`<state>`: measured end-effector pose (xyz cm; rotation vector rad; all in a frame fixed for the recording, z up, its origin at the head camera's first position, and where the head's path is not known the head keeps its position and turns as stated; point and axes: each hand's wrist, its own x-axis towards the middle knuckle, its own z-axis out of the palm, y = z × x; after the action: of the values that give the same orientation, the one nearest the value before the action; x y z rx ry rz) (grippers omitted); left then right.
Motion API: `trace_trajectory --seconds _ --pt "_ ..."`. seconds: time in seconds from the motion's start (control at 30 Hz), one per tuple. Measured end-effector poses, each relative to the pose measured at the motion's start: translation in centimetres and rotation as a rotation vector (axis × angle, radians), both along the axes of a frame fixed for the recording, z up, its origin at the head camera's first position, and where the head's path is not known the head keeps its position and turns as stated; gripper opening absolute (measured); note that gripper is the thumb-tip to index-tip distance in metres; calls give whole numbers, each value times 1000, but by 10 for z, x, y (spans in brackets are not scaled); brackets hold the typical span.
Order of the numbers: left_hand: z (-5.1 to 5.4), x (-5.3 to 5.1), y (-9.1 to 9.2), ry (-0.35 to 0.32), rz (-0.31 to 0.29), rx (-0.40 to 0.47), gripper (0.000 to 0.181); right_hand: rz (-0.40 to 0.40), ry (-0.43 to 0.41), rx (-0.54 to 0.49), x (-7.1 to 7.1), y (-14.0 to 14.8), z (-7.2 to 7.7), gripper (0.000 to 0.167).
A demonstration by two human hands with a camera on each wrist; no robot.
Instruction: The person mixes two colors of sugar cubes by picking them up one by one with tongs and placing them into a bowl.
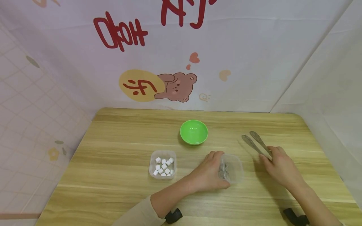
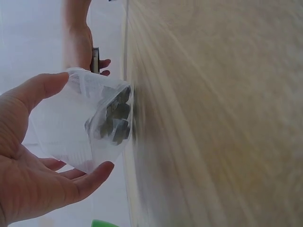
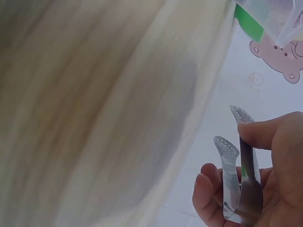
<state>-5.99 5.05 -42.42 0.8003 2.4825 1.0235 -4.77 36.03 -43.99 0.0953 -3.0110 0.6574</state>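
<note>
Thumb and fingers of the left hand spread wide round a clear plastic container, gripping opposite sides; the right hand pinches metal tongs lightly, their two arms standing apart with nothing between the tips. Bent from smooth, shiny strip, the tongs end in rounded, perforated tips and lie at two o'clock from the container. Thin and see-through, with fine ribbing on the wall, the container bears dark, chunky pieces gathered at its base; glare and the plastic blur their outlines, so their exact shape and number cannot be told, nor whether the base touches the wood-grain tabletop. At nine o'clock from it, a translucent rounded-square tub holds matt white cubes, and at half past ten sits a glossy, round green bowl, of which the wrist views catch only a sliver. One pale sleeve and the black fittings beside the wrists are partly cut off or covered.
</note>
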Motion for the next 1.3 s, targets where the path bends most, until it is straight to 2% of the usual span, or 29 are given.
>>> trace_trajectory --seconds 0.37,0.6,0.77,0.9,1.3 --pt "0 2 -2 -32 6 29 107 -23 -11 1 1 2 3 54" --pt "1 1 -3 0 -9 28 101 -22 -9 5 2 4 3 55" --pt "2 1 -4 -18 -14 42 100 -19 26 4 3 4 2 53" --pt "3 1 -3 -4 -21 37 100 -20 31 0 4 5 3 53" --pt "0 1 2 38 -28 3 95 -20 74 -18 10 15 11 49"
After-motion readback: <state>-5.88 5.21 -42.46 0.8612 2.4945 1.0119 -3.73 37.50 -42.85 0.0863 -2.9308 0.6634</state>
